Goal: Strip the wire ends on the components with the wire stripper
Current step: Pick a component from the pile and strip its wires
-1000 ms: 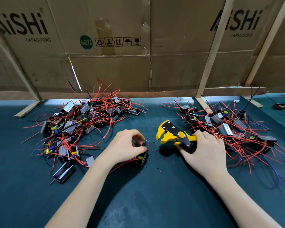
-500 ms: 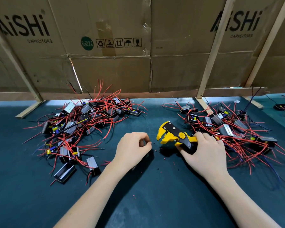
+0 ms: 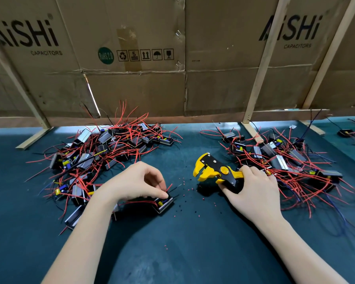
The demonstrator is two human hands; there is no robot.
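- We see two bare forearms reach over a dark green work mat (image 3: 182, 253); a wall of flattened cardboard boxes (image 3: 141, 89) printed "AiSHi CAPACITORS" stands along its far edge, braced by pale wooden battens (image 3: 260, 64).
- The left hand (image 3: 135, 183) curls over a small black component (image 3: 164, 203) lying on the mat at centre; thumb and forefinger pinch at its top edge, beside its yellow part; short red and black leads stick up just past the fingertips.
- The right hand (image 3: 252, 191) is closed around the handles of a yellow-and-black wire stripper (image 3: 215, 171); the tool rests low over the mat with its jaws parted and pointing left toward the component, near it but apart.
- Tiny red and black scraps of insulation (image 3: 188, 190) dot the mat between the two hands.
- A heap of components tangled in red wires (image 3: 103, 152) lies to the left, reaching the left wrist; a second heap (image 3: 285, 160) lies to the right, just behind the right hand.
- We cannot tell which leads in either heap are stripped.
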